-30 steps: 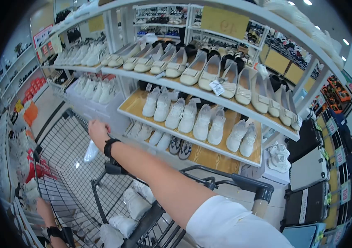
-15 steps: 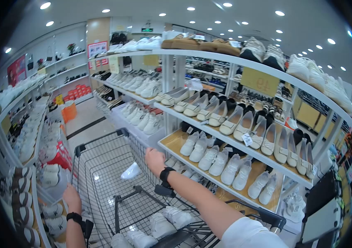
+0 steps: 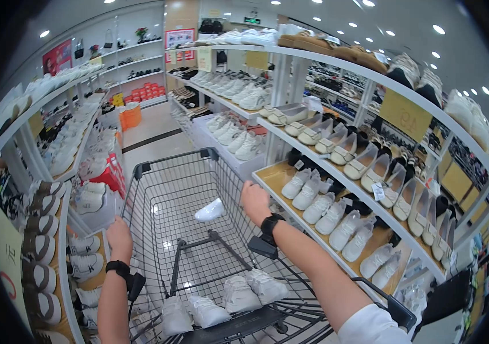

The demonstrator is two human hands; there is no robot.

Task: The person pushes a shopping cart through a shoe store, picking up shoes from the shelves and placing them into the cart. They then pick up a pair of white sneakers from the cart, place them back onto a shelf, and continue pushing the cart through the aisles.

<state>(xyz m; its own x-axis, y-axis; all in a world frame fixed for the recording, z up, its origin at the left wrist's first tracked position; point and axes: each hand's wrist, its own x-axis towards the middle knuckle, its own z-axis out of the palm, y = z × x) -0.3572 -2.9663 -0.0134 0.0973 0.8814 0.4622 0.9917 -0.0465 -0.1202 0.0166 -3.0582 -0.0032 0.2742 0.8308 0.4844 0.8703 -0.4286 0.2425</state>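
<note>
Because left hand and right hand, fingers curled, grip unclear, flank the black wire trolley, drift toward 2 o'clock could bump white lace-up sneakers.

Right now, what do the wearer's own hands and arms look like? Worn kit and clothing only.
The left hand and right hand are gloveless. Each wrist has a black wristband with a small, boxy black module beside it. A white sleeve shows on the right arm, leaving the forearm bare; no left sleeve is visible. No cables or markings discernible.
</note>
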